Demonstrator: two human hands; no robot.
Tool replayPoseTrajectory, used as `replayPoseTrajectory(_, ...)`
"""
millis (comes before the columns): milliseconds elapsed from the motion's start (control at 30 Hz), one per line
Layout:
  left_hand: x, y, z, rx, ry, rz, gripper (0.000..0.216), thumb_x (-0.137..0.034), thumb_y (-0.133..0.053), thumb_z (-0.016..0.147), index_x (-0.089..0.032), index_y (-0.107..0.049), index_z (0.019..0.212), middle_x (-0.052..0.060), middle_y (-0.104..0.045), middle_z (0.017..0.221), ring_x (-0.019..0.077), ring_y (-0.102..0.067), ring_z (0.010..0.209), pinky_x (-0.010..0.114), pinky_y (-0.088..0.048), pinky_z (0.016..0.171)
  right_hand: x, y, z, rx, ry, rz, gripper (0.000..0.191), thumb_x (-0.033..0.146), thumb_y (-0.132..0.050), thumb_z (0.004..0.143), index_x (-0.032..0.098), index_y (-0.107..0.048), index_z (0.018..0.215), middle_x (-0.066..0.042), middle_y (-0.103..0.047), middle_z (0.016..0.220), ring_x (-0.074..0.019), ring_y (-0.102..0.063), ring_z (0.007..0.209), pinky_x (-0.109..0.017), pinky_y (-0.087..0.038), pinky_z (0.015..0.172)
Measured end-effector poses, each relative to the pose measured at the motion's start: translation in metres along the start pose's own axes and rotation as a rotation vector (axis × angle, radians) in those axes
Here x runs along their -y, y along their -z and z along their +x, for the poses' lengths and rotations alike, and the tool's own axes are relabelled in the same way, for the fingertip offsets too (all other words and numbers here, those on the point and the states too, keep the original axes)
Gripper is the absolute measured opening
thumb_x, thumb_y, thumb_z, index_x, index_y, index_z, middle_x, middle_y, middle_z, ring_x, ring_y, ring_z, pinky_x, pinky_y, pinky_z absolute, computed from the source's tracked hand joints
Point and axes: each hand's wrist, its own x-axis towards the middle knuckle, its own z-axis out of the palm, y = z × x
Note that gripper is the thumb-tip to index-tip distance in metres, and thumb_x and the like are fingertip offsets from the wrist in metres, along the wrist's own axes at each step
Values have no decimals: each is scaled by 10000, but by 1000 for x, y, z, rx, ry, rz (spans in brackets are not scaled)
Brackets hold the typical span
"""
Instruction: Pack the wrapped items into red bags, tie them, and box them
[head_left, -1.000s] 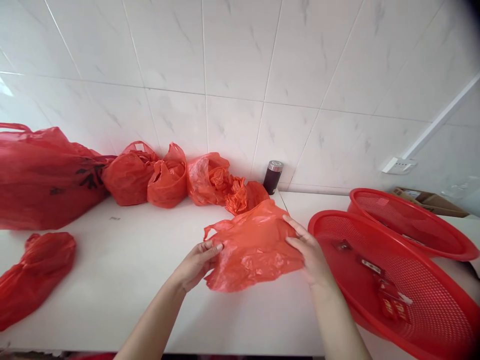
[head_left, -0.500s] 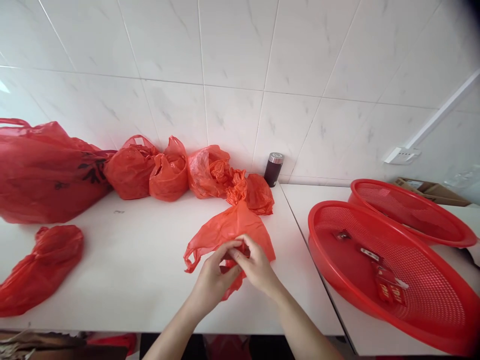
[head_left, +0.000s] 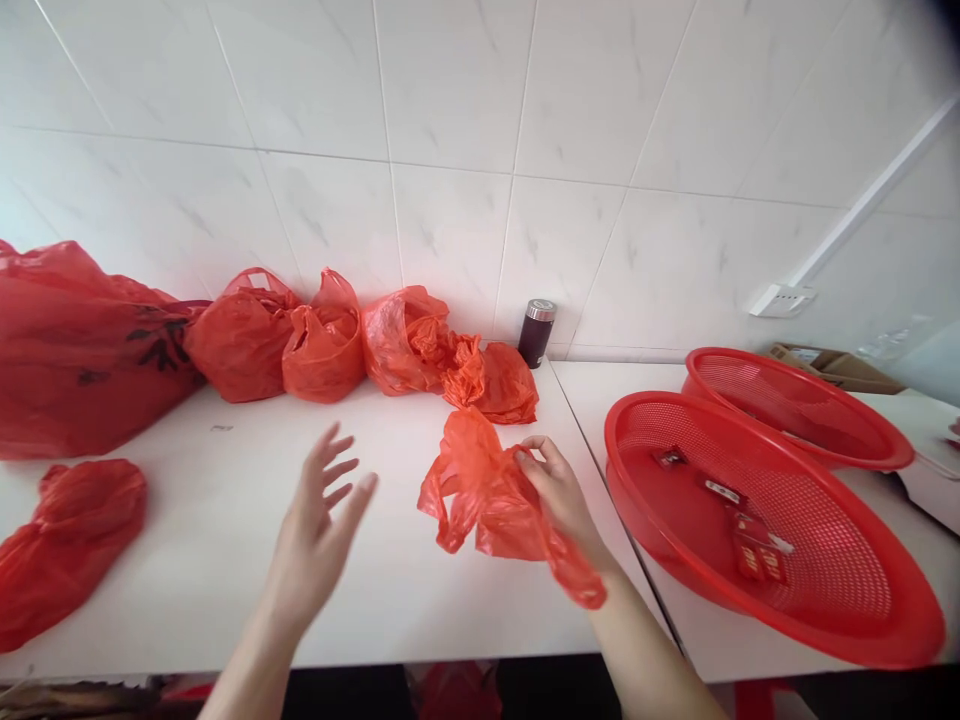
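Note:
A thin red plastic bag (head_left: 487,490) hangs loose and crumpled over the white table, pinched at its upper right by my right hand (head_left: 559,490). One of its handle loops dangles on the left, and a strip drapes over my right wrist. Apart from the bag, to the left, my left hand (head_left: 319,520) is raised with its fingers spread and nothing in it. Just behind the bag lies a small knotted red bag (head_left: 506,385), with a bunched bag top (head_left: 463,370) beside it.
Filled red bags (head_left: 322,345) line the tiled wall, with a large one (head_left: 82,360) at far left and a tied one (head_left: 82,540) before it. A dark flask (head_left: 536,335) stands at the back. Two red baskets (head_left: 622,480) sit right, the nearer holding several small packets (head_left: 757,560).
My left hand has let go of the bag and moved left, its fingers opening. My right hand has shifted right with the bag, which now hangs more crumpled. The view has turned slightly.

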Motion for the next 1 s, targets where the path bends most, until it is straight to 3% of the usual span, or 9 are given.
replayPoseTrajectory(133, -27, -36, -33, 239, -201, 88, 841, -465, -723, 719, -320, -319, 1442, 108, -390, 1475, 322, -406, 1326, 488, -390, 1050, -14, -27, -13, 43, 49, -97, 177, 373, -554, 905, 268, -446, 998, 73, -508, 653, -102, -458, 532, -222, -359, 512)
replayPoseTrajectory(233, -20, -50, -31, 361, 9, 3, 569, -480, -624, 798, -279, -501, 1315, 88, -604, 1232, 279, -593, 1097, 426, -497, 915, -16, -38, -23, 148, 37, -152, 194, 293, -549, 897, 284, -440, 1057, 78, -495, 688, -94, -451, 555, -224, -381, 553)
replayPoseTrajectory(367, -11, -29, -11, 400, 340, -328, 358, -518, -616, 798, -206, -644, 970, 14, -647, 768, 160, -614, 675, 268, -514, 615, -1, -15, -24, 340, 88, -396, 269, 130, -557, 806, 274, -544, 1032, 76, -428, 674, -95, -434, 581, -220, -380, 583)
replayPoseTrajectory(467, -10, -1, -2, 379, 485, -615, 306, -471, -696, 750, -245, -610, 937, -45, -524, 670, 83, -492, 513, 190, -419, 471, 16, 16, -20, 534, 130, -688, 361, 3, -473, 706, 250, -669, 882, 29, -512, 802, -117, -527, 726, -245, -426, 701)
replayPoseTrajectory(567, -5, 19, -1, 486, 508, -643, 258, -465, -670, 778, -271, -610, 937, -47, -435, 668, 72, -414, 489, 188, -377, 457, 32, 39, -17, 534, 152, -988, 490, -23, -413, 709, 295, -724, 917, 2, -534, 915, -117, -548, 743, -240, -428, 677)
replayPoseTrajectory(733, 15, 24, -3, 675, 155, -66, 199, -438, -645, 782, -245, -686, 758, 32, -545, 890, 159, -553, 723, 260, -467, 638, 47, 53, -18, 443, 211, -1354, 646, 15, -456, 724, 421, -637, 1193, -9, -537, 1013, -106, -544, 672, -231, -414, 609)
replayPoseTrajectory(800, 21, 20, -4, 596, 58, 331, 249, -407, -545, 836, -318, -720, 988, 49, -555, 1066, 164, -578, 693, 296, -486, 652, 46, 54, -21, 471, 193, -1432, 794, 19, -534, 639, 432, -534, 1317, -20, -565, 1063, -134, -577, 726, -228, -431, 601)
replayPoseTrajectory(867, 26, 15, -5, 476, 0, 576, 443, -363, -463, 860, -382, -565, 1291, 66, -508, 1250, 184, -625, 707, 335, -514, 676, 46, 55, -25, 514, 143, -1444, 928, 28, -615, 564, 410, -449, 1393, -45, -554, 1233, -207, -610, 936, -259, -481, 696)
replayPoseTrajectory(1000, 24, 11, -10, 466, -134, 559, 642, -342, -480, 852, -387, -313, 1470, 29, -338, 1519, 288, -511, 1256, 383, -470, 978, 68, 79, -27, 527, 17, -1318, 979, 140, -737, 580, 364, -360, 1455, -53, -343, 1514, -322, -429, 1303, -408, -437, 971)
